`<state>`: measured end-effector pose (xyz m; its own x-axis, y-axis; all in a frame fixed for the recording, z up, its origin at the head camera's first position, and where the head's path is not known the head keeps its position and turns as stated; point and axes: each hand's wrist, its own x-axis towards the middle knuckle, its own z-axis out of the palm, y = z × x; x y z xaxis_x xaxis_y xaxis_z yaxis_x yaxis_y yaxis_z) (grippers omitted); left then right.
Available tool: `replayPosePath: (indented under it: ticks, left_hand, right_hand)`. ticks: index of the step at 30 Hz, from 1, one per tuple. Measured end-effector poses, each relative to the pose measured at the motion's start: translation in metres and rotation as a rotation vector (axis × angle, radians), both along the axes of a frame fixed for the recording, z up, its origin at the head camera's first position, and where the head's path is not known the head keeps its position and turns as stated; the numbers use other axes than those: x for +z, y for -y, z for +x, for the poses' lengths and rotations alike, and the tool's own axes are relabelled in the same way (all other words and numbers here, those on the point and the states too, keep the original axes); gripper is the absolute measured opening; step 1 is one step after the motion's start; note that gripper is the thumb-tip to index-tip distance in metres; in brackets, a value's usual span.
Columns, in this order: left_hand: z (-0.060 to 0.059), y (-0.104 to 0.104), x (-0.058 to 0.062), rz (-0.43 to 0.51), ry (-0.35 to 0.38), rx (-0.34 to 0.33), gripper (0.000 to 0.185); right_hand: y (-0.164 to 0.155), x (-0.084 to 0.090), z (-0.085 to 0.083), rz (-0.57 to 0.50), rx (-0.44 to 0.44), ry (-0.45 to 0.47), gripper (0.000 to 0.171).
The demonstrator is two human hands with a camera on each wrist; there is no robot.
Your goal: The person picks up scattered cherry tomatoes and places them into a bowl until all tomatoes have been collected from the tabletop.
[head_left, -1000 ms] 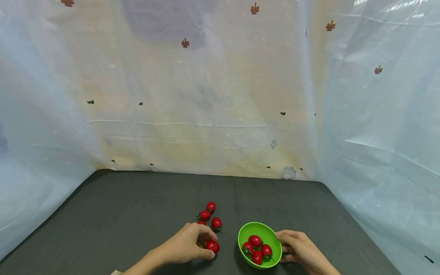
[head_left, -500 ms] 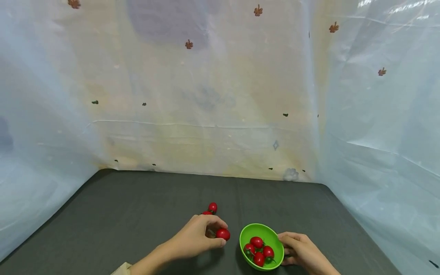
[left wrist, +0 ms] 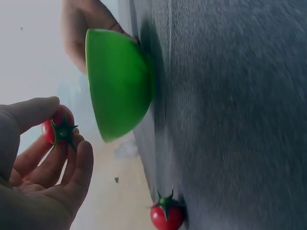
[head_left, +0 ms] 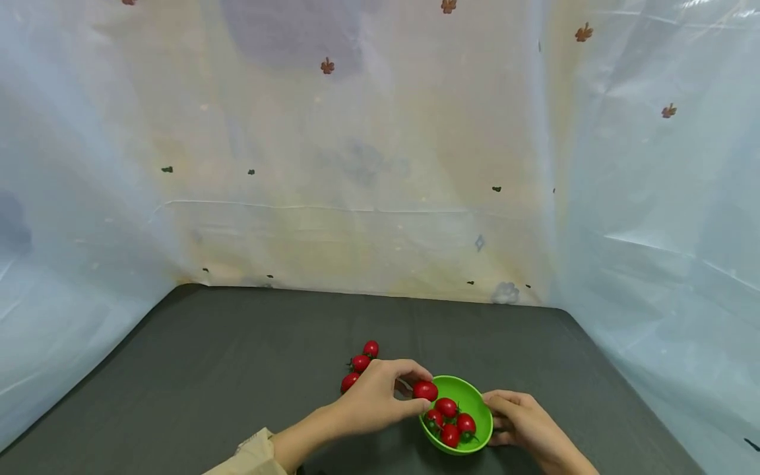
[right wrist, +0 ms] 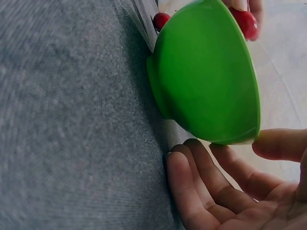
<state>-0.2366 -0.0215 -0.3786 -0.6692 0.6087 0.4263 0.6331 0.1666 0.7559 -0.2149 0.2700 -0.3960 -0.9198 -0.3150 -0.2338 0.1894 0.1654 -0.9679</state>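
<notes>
My left hand [head_left: 375, 400] pinches a red cherry tomato [head_left: 425, 390] between thumb and fingers, above the left rim of a green bowl [head_left: 472, 394]. The left wrist view shows the green star-shaped stem of this tomato [left wrist: 61, 132]. Inside the bowl lie several cherry tomatoes [head_left: 449, 435]. At the bowl's right side, my right hand [head_left: 522, 422] holds it, with the thumb at the rim and a fingertip against the outer wall, as the right wrist view shows. The bowl stands upright on the dark cloth.
Behind my left hand, loose cherry tomatoes [head_left: 360, 363] lie on the dark grey tabletop [head_left: 267, 343]; the hand may hide part of the group. Pale printed plastic sheeting [head_left: 356, 251] hangs behind the table and along both sides.
My left hand has carried the pinched cherry tomato rightwards, from the table to over the bowl's left rim. My right hand has stayed at the bowl. The head view has shifted slightly.
</notes>
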Motion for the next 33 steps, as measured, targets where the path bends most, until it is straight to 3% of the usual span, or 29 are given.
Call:
replayPosePath:
  ticks: [9, 20, 28, 33]
  left_hand:
    - [0.0, -0.014, -0.004, -0.02, -0.049, 0.007, 0.023]
    - [-0.001, -0.015, -0.006, -0.023, -0.028, 0.033, 0.028]
    - [0.001, -0.009, -0.009, 0.039, -0.005, 0.084, 0.023]
    - [0.003, 0.002, -0.01, 0.069, 0.011, 0.155, 0.02]
  right_hand:
    - [0.001, 0.001, -0.001, 0.01, -0.012, -0.014, 0.041]
    - [0.0, -0.001, -0.001, 0.019, -0.004, -0.007, 0.042]
    - [-0.001, -0.001, 0.0, 0.017, -0.012, 0.004, 0.04]
    - [-0.001, -0.001, 0.0, 0.007, 0.0, 0.004, 0.042]
